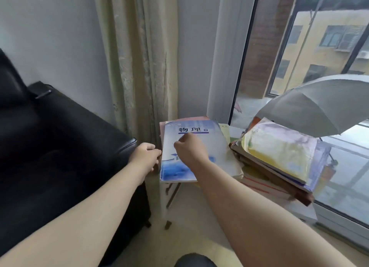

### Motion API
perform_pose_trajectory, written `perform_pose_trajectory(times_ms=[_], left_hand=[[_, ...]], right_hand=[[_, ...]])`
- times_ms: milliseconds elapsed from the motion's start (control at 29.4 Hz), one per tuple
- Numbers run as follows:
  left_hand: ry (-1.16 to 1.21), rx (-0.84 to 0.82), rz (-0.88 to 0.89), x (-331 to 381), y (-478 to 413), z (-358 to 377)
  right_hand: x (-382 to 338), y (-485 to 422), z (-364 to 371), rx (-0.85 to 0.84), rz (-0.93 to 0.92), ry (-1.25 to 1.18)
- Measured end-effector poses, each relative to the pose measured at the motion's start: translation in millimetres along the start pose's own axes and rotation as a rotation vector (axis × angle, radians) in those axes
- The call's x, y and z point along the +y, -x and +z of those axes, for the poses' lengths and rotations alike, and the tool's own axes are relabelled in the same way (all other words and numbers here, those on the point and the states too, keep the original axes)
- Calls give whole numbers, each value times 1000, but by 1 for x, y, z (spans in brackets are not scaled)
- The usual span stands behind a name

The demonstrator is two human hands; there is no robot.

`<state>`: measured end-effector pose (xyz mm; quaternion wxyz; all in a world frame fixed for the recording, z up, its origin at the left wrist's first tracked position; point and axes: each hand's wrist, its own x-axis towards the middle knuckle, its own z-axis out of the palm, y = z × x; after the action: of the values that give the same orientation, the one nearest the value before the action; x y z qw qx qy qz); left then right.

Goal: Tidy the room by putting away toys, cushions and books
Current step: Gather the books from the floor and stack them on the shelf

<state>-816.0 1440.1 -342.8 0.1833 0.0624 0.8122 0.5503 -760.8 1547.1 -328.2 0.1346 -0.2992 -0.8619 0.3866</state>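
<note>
A: Where's the book rel. to the grips?

B: On my feed the blue book [223, 151] lies flat on top of the left pile, on the bench [163, 199] in the corner btw. the sofa [60, 147] and the window [299, 47]. Its long axis runs away from me toward the wall [191, 47], with the title at the far end and the spine on the left.

A: Which grip's closer?

B: Both are on it. The left grip [146, 154] is at the spine edge, approx. mid-length, fingers curled toward that edge. The tips are hidden, so I can't tell if it's pinching or just touching. The right grip [189, 148] sits on the cover just below the title, fingers curled in, nothing visible inside it.

A: Next move?

B: My guess is squaring up or lifting the pile. Either way it turns on that left edge. The left grip is placed for it, and the right would only steady from above.

A: Counts?

B: 2 piles, near each other. In the left pile I see the blue one on top, a pink book [191, 119] showing past its far edge, and a pale book [224, 128] poking out on the right. That's 3 min., rest hidden. The right pile [279, 153] leans and its covers curl. It has several bks, too overlapped to count. 1 umbrella [319, 107] sits beyond the window. No toys or cushions in view.
</note>
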Motion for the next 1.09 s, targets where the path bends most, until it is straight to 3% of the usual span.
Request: perform_pose_trajectory(times_ms=[272, 543, 985, 1087], left_hand=[[43, 266, -166, -77, 94, -80], [174, 536, -428, -155, 153, -141], [399, 758, -628, -216, 198, -196], [422, 822, -600, -222, 202, -205]], right_hand=[[-15, 94, 86, -350, 15, -189], [-46, 167, 166, -721, -49, -141], [-74, 221, 232, -1028, -176, -57], [-79, 230, 241, -1076, -172, -52]])
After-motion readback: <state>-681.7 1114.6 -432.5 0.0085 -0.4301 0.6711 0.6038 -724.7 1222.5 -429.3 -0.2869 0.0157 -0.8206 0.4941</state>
